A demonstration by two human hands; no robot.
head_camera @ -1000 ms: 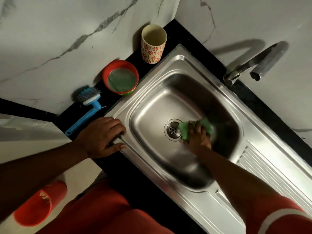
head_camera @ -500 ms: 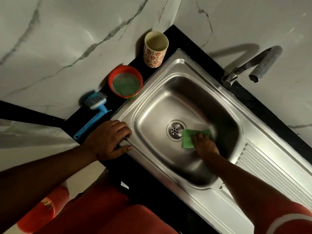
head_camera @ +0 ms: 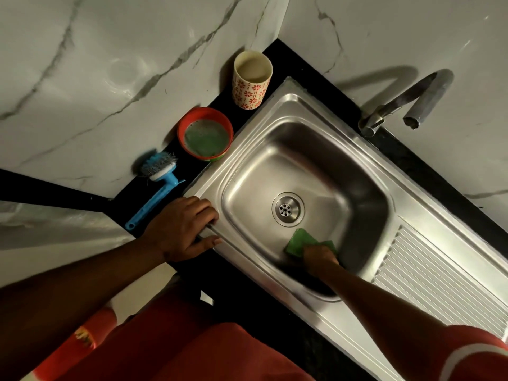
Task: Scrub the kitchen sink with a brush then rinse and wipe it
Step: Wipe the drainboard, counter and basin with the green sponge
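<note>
Dim, warm light; hard tap (head_camera: 412, 105) shadow on wall, blurred right hand (head_camera: 319, 255)

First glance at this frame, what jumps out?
The steel sink fills the middle of the view, and the right hand presses a green cloth onto the basin floor just below the drain. The left hand rests on the sink's left rim. The blue brush lies unused on the black counter by the wall, near a red bowl and a flowered cup.

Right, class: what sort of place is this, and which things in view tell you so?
Most likely a home kitchen: a stainless steel sink with a ribbed drainer set in a dark counter, a tap on marble-look wall tiles, and a blue scrubbing brush beside it.
</note>
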